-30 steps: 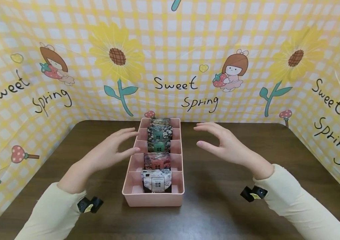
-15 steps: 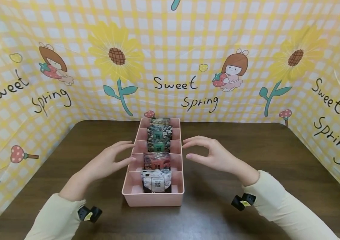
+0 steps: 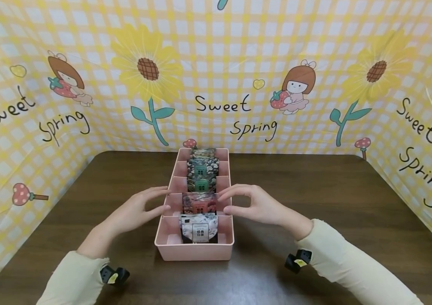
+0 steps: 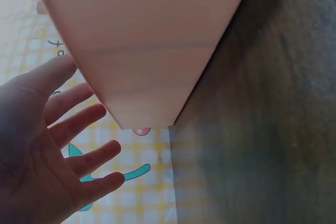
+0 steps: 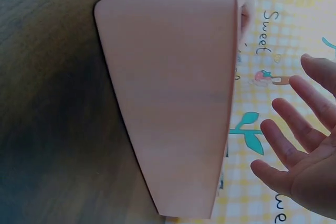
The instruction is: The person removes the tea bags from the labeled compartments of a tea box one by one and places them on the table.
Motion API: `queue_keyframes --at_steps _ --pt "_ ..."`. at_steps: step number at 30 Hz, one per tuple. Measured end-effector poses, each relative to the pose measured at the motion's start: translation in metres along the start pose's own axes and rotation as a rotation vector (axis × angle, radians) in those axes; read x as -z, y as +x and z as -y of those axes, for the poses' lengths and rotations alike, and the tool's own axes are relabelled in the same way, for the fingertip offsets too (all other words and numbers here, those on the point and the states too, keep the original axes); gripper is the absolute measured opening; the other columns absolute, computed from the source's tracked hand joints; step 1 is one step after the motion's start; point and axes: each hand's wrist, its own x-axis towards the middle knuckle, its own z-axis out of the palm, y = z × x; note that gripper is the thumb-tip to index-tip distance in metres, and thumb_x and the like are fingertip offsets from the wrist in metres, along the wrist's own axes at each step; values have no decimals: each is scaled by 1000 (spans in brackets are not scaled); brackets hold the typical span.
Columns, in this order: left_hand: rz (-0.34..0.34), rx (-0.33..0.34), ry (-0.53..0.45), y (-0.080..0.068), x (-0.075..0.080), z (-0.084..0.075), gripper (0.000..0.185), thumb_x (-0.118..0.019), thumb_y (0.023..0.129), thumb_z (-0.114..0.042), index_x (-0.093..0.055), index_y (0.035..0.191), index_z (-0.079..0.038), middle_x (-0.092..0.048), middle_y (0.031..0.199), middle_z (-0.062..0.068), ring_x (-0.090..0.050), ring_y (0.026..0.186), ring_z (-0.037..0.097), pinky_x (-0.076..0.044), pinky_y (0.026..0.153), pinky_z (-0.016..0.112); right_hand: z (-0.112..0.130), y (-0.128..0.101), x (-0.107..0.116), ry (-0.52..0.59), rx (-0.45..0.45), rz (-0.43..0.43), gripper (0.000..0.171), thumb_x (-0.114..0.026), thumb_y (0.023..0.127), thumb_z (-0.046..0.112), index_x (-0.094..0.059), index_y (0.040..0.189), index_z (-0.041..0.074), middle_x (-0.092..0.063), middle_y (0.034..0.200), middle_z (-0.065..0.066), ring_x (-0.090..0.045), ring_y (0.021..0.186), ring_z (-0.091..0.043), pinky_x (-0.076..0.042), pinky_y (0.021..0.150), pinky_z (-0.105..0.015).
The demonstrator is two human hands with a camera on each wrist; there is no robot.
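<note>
Head cam shows a pink tray (image 3: 194, 250) sitting lengthwise in the middle of a dark wooden table (image 3: 315, 190), split into five compartments running front to back, each with a small patterned packet standing up in it. The nearest packet (image 3: 199, 228) is pale grey, the next one back (image 3: 199, 204) is pinkish red, and the ones behind that are dark with green labels. Left hand (image 3: 135, 209) is right at the tray's left wall, fingers straight and relaxed, holding nothing; can't tell if the fingertips actually touch the rim. Right hand (image 3: 254, 205) is over the right rim, fingers loosely bent with thumb and forefinger reaching toward the pinkish packet, but nothing is gripped. Both wrist cams just show the tray's smooth pink outer wall up close with spread fingers (image 4: 79, 124) beside it. Yellow checked backdrop (image 3: 238, 63) with sunflowers wraps around the table.
</note>
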Motion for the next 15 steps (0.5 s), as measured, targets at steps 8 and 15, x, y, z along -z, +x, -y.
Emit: queue_keyframes --at_steps 8,15 --pt "-12 1 -18 -2 -2 1 49 -61 90 -27 -50 132 -4 -50 137 19 -44 129 39 -36 104 56 -9 2 -10 48 -11 26 27 -69 85 18 -68 109 6 -67 115 -7 -60 110 -14 -47 98 -43" --pt "-22 -10 -25 -3 -2 0 49 -61 90 -27 -51 132 -4 -50 137 20 -44 129 39 -36 104 57 -11 3 -15 38 -12 44 24 -68 85 17 -69 107 7 -65 118 -9 -57 114 -17 -45 101 -37"
